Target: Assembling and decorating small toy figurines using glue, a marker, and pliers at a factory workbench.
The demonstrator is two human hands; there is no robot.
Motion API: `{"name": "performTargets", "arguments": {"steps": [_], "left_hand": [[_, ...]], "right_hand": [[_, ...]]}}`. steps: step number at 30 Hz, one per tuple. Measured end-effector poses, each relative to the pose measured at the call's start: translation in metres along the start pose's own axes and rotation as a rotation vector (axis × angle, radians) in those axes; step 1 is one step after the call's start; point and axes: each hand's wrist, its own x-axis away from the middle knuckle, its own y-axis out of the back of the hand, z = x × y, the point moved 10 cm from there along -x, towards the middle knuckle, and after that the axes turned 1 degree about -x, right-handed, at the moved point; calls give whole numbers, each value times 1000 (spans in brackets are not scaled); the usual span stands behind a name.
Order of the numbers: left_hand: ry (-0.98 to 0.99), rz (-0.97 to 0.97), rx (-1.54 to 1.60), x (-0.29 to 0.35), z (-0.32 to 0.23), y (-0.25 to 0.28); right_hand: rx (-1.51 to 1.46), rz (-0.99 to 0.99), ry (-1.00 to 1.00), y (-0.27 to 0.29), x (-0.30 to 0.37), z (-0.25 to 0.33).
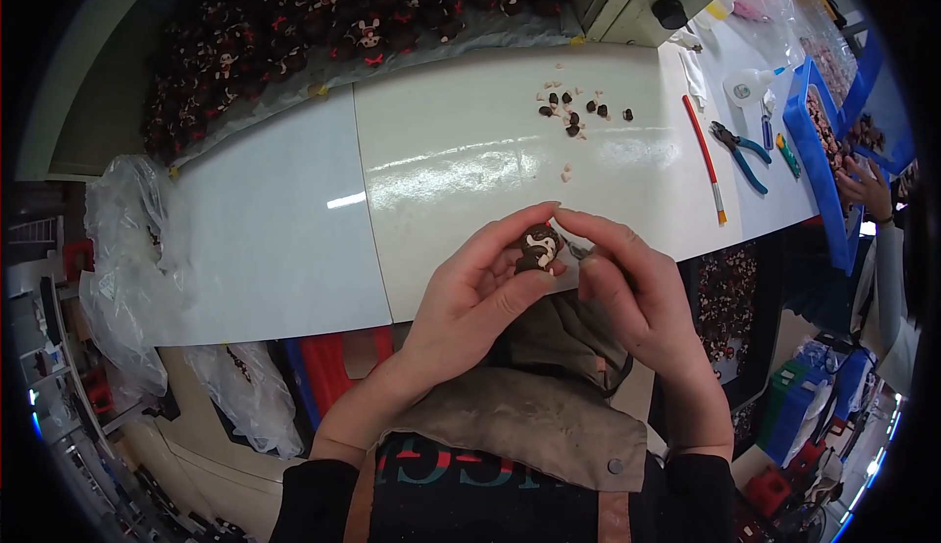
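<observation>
A small dark-brown and cream figurine (538,248) with a bit of red on top sits in my left hand (480,283), the thumb and fingers closed round it. Close by on its right, my right hand (632,283) is curled, its index fingertip meeting my left fingertips above the figurine. Between that thumb and index finger shows a small greyish thing, too little of it to name. Both hands are raised over the near edge of the white table (451,151). Beyond them lie several small dark-brown pieces (573,122) and pale pink bits (567,172).
Many dark figurines (368,33) fill a lined tray at the back left. To the right lie a red brush (704,156), pliers (742,154) and a white bottle (750,84). Another person's hand (865,190) reaches into a blue bin (818,166). Plastic sheeting (132,259) hangs at left.
</observation>
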Motion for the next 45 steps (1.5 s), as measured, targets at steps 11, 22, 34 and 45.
{"name": "performTargets", "arguments": {"steps": [11, 22, 34, 45], "left_hand": [[-39, 13, -23, 1, -2, 2], [-39, 20, -20, 4, 0, 3], [-41, 7, -11, 5, 0, 3], [-38, 14, 9, 7, 1, 1]], "right_hand": [[40, 42, 21, -7, -1, 1], [42, 41, 18, -10, 1, -1], [48, 23, 39, -10, 1, 1], [97, -6, 142, -9, 5, 3]]}}
